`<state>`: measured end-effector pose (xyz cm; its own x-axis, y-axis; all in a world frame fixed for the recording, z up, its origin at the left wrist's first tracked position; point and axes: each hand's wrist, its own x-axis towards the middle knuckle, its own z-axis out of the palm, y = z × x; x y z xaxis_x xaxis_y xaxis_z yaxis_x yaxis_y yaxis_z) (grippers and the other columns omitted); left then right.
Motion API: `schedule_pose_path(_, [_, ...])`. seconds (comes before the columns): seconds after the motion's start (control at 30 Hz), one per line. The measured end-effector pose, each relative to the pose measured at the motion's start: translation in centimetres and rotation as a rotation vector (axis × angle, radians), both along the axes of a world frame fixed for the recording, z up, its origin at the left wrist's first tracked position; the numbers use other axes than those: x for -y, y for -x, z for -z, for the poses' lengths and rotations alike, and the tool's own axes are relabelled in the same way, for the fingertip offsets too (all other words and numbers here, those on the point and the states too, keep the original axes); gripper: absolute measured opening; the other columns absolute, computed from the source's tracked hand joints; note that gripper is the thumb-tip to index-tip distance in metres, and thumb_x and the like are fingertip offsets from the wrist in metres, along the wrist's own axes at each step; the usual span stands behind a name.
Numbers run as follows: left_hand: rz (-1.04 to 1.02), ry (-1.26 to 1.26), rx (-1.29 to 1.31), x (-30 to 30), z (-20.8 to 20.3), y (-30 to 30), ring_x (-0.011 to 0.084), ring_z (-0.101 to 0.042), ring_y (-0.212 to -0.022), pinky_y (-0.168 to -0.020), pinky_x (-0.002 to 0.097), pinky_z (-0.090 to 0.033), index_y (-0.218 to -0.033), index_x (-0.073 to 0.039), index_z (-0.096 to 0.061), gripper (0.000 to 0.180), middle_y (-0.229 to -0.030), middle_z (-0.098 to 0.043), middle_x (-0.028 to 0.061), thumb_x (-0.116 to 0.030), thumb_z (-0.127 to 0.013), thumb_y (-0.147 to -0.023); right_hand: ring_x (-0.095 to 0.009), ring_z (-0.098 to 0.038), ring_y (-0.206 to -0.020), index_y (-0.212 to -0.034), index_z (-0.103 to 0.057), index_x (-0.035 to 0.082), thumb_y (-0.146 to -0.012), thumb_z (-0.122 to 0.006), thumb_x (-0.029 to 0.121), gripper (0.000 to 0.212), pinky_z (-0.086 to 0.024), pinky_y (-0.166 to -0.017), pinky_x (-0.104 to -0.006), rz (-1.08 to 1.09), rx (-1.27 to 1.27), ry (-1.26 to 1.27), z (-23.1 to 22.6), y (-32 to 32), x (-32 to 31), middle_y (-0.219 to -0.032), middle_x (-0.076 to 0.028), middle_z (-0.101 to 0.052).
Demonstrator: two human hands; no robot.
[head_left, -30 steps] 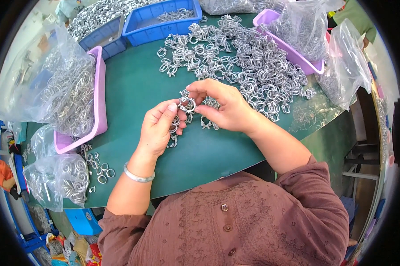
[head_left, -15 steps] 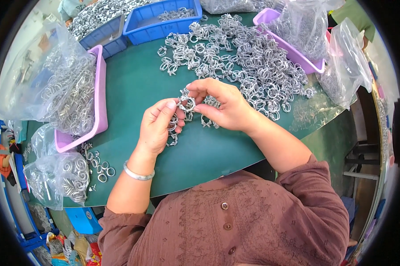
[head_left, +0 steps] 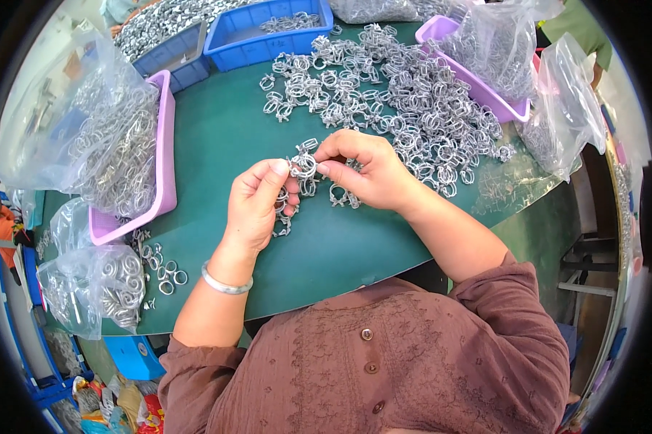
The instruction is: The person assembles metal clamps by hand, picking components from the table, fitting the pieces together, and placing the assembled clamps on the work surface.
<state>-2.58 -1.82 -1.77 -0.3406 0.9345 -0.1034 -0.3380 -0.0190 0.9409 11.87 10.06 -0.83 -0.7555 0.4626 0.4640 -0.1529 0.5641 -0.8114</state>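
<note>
Silvery metal rings, a small linked-looking cluster, are raised over the green counter between the person's fingertips. The left hand pinches the cluster's edge between thumb and fingers, with further rings against its curled fingers. On the other side, the right hand has drawn its index finger down toward its thumb; the two nearly meet at the cluster's rim, though whether they grip it I cannot tell. That shift leaves the upper ring uncovered, so the left hand seems to carry most of the hold. A large ring pile lies beyond.
</note>
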Motion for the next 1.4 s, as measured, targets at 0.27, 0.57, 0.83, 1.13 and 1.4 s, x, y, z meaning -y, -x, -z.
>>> schedule_pose_path(0.27, [-0.007,0.017,0.010,0.03,0.02,-0.12,0.0086,-0.051,-0.052,-0.043,0.0196,-0.040,-0.081,-0.006,-0.056,0.021,-0.065,-0.054,0.0014,-0.025,-0.051,-0.086,-0.013,-0.057,-0.065,-0.082,-0.060,0.001,-0.077,-0.061,0.006,0.008,-0.044,-0.056,-0.0242,-0.003,0.015,0.006,-0.07,-0.12,-0.02,-0.076,-0.007,-0.059])
schedule_pose_path(0.57, [0.007,0.008,-0.013,-0.07,0.03,-0.12,0.0086,-0.051,-0.054,-0.045,0.0201,-0.040,-0.082,-0.006,-0.056,0.020,-0.066,-0.054,0.0015,-0.025,-0.053,-0.086,-0.012,-0.052,-0.066,-0.082,-0.059,0.001,-0.079,-0.058,0.006,0.006,-0.041,-0.059,-0.0233,0.000,0.067,0.046,-0.16,-0.21,-0.08,-0.074,-0.005,-0.056])
schedule_pose_path(0.83, [0.008,0.015,-0.019,0.07,0.08,-0.19,0.0091,-0.051,-0.054,-0.044,0.0202,-0.040,-0.082,-0.006,-0.055,0.019,-0.066,-0.054,0.0017,-0.024,-0.053,-0.086,-0.011,-0.052,-0.068,-0.082,-0.059,0.001,-0.080,-0.057,0.008,0.008,-0.041,-0.061,-0.0238,-0.017,0.136,0.147,-0.18,-0.31,-0.13,-0.073,-0.004,-0.056])
schedule_pose_path(1.13, [0.021,0.043,-0.013,0.22,-0.18,-0.32,0.0086,-0.050,-0.052,-0.044,0.0198,-0.040,-0.079,-0.005,-0.056,0.022,-0.064,-0.054,0.0013,-0.025,-0.052,-0.086,-0.010,-0.052,-0.072,-0.087,-0.059,0.000,-0.080,-0.056,0.007,0.011,-0.042,-0.065,-0.0237,-0.034,0.084,0.166,-0.19,-0.25,0.15,-0.078,-0.004,-0.056])
schedule_pose_path(1.4, [0.026,0.048,-0.005,0.27,-0.23,-0.73,0.0081,-0.050,-0.052,-0.044,0.0192,-0.040,-0.079,-0.005,-0.057,0.023,-0.064,-0.054,0.0007,-0.027,-0.053,-0.085,-0.010,-0.054,-0.072,-0.094,-0.057,-0.001,-0.076,-0.060,0.008,0.020,-0.044,-0.063,-0.0236,-0.048,0.043,0.154,0.15,0.00,0.30,-0.082,-0.005,-0.057])
